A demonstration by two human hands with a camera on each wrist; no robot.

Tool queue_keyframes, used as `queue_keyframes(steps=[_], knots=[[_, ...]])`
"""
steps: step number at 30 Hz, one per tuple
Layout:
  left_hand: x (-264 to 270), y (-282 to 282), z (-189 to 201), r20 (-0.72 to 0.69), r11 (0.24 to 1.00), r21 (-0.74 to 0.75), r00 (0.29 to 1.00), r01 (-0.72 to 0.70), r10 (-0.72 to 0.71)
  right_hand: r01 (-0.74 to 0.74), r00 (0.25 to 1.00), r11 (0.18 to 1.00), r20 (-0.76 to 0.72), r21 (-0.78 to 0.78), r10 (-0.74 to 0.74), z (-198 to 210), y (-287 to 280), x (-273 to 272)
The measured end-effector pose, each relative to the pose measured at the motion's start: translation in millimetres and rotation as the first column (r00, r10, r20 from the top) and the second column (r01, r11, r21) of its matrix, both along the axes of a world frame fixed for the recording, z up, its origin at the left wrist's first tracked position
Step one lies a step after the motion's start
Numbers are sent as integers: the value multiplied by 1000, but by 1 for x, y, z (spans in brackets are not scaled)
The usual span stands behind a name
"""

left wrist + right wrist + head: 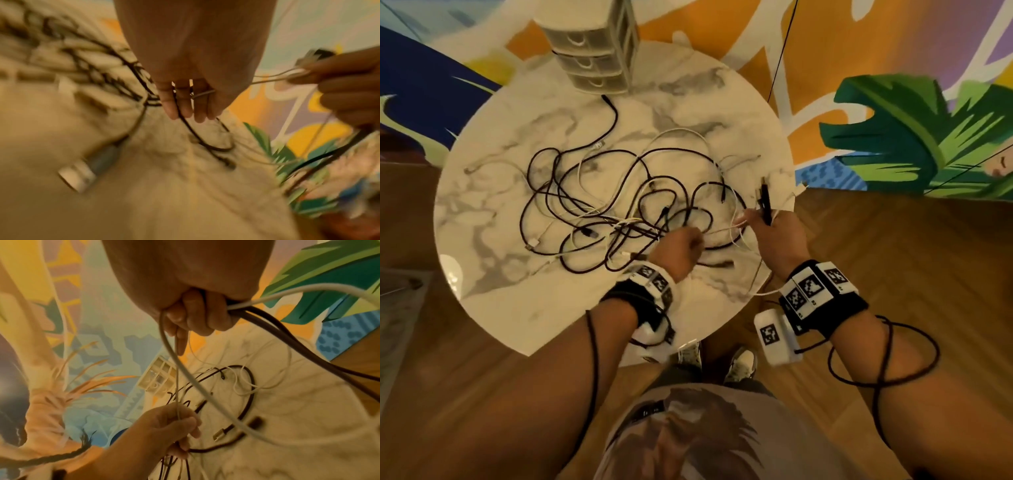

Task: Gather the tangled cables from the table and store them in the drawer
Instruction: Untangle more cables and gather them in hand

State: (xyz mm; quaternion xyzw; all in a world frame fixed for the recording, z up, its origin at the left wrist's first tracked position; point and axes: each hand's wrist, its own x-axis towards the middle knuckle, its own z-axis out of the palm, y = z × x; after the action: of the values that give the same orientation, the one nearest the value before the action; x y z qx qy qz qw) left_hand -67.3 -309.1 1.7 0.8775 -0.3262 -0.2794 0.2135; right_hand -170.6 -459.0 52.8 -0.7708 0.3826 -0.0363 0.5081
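Observation:
A tangle of black and white cables (619,202) sprawls over the round marble table (493,212). My left hand (683,245) curls its fingers (180,104) round black and white strands (185,123) at the tangle's near right side. To its right, at the table's edge, my right hand (767,226) grips a bundle of black and white cables (242,308); black plug ends (765,198) stick up out of the fist. A thin white cable (177,378) runs taut between the two hands. The small drawer unit (594,51), its drawers shut, stands at the table's far edge.
A painted mural wall (893,102) rises behind the table. Wooden floor (911,257) lies to the right and below, and my shoes (719,359) are under the near edge. A white cable (767,291) hangs over the table's near right rim.

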Motion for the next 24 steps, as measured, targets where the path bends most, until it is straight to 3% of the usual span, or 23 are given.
queue_keyframes(steps=[5, 8, 10, 13, 15, 18, 20, 22, 24], knots=[[64, 5, 9, 77, 991, -27, 988, -130, 131, 245, 960, 969, 147, -23, -239, 23, -9, -3], [73, 22, -6, 73, 996, 63, 996, -57, 53, 357, 910, 934, 217, 22, -353, 30, -23, -7], [76, 35, -18, 54, 994, 108, 998, 3, -8, 484, 827, 870, 275, 95, -490, 34, -37, -15], [92, 50, -15, 13, 982, 123, 990, -142, 141, 702, 640, 701, 321, 126, -698, 45, -66, -28], [96, 58, -13, 69, 971, 166, 984, -173, 163, 752, 568, 639, 332, 162, -753, 49, -77, -33], [86, 54, -15, 178, 975, 205, 976, 91, -128, 715, 616, 673, 288, 186, -734, 39, -65, -30], [77, 43, -10, 55, 857, 468, 961, 216, -273, 664, 676, 720, 248, 202, -694, 28, -51, -28], [67, 29, -4, 33, 800, 542, 945, 257, -325, 621, 709, 747, 237, 237, -665, 21, -43, -28], [49, 12, 2, 184, 856, 471, 924, 215, -334, 594, 728, 764, 236, 253, -644, 19, -41, -28]])
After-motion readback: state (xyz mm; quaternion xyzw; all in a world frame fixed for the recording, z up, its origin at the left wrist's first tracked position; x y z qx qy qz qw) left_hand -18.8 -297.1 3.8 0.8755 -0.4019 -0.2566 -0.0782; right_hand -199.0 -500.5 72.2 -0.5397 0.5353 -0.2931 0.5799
